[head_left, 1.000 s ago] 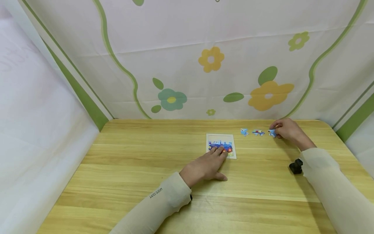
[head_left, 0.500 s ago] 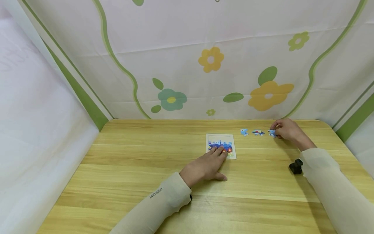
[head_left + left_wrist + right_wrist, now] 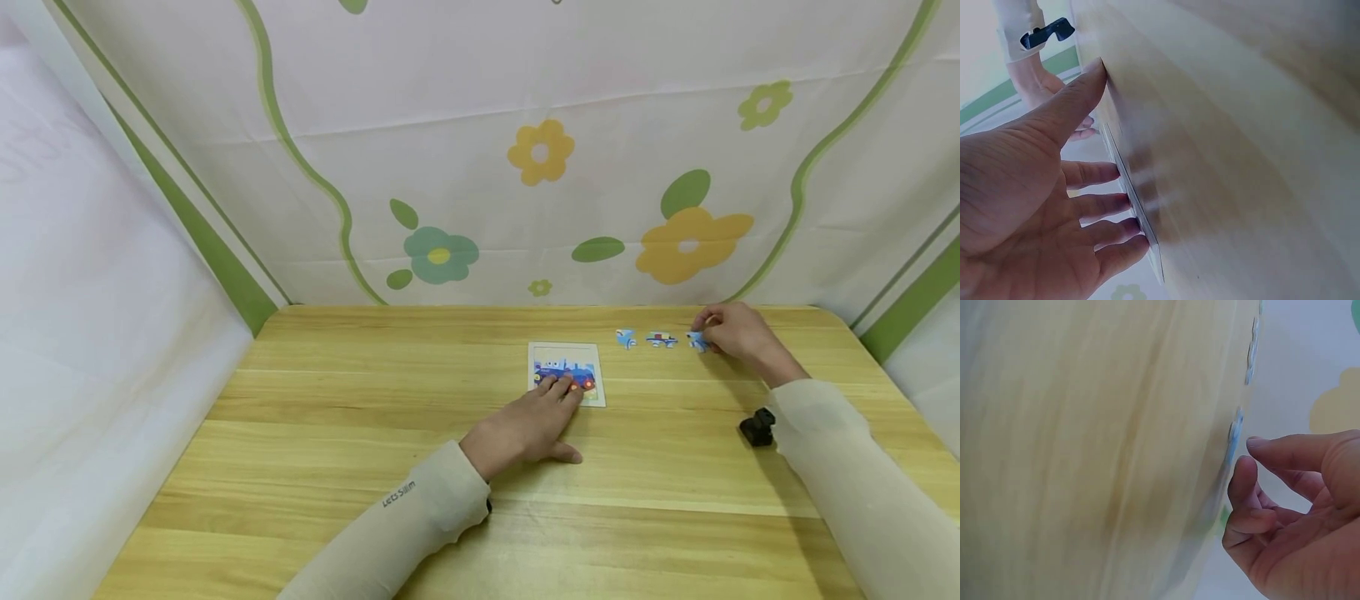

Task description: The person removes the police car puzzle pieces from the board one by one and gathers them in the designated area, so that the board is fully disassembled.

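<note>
My left hand [image 3: 522,425] rests its extended fingertips on the lower part of a square puzzle board [image 3: 566,352]. The board has a pale border and a partly filled picture of a blue vehicle with eyes and red wheels; my fingers cover some of it. In the left wrist view those fingertips lie along the thin puzzle board [image 3: 1156,259], thumb spread away. Farther right, my right hand [image 3: 737,332] is at the rightmost blue puzzle piece [image 3: 697,341]. The right wrist view shows thumb and index finger slightly apart, close beside that puzzle piece [image 3: 1234,439], nothing between them.
Two more puzzle pieces lie in a row to the left of it, a blue one [image 3: 626,338] and one with red and yellow blocks [image 3: 662,339]. A black wrist device [image 3: 757,427] sits under the right sleeve. A flowered cloth [image 3: 450,183] stands behind the wooden table [image 3: 337,433].
The right fingertips shift very slightly at the rightmost puzzle piece. My left hand keeps still on the board, and the other pieces stay in place.
</note>
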`<move>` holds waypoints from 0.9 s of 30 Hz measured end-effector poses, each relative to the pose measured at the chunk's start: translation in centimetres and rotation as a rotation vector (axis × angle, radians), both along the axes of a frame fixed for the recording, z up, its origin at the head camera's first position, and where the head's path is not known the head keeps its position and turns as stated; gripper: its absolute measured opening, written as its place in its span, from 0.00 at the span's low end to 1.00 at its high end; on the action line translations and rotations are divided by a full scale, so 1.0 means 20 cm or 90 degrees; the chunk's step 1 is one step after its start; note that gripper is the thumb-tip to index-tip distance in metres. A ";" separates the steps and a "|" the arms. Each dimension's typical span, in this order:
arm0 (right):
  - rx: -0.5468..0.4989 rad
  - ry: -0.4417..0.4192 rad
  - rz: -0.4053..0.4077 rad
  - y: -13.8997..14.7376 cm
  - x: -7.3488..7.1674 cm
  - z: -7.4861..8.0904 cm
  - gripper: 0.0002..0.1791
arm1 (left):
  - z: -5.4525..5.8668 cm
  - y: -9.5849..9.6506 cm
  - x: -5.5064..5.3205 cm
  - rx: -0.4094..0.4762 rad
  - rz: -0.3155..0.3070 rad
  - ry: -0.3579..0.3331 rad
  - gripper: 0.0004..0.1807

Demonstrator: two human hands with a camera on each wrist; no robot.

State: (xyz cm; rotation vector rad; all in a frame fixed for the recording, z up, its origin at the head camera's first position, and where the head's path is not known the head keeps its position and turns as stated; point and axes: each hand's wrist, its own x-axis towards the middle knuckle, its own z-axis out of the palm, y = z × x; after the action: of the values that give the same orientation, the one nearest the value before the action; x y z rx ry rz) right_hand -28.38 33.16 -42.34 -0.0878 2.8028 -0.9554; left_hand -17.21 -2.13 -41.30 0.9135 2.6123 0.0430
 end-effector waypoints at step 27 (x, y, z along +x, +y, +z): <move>-0.073 0.094 0.225 -0.64 0.02 0.08 0.11 | 0.01 -0.03 0.05 -0.015 -0.011 0.026 0.47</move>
State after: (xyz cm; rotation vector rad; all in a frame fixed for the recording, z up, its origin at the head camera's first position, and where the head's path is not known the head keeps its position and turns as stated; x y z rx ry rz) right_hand -27.91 20.42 -40.81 -0.6702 2.7221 -1.0529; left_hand -16.15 -2.81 -41.03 0.9374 2.6375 -0.0111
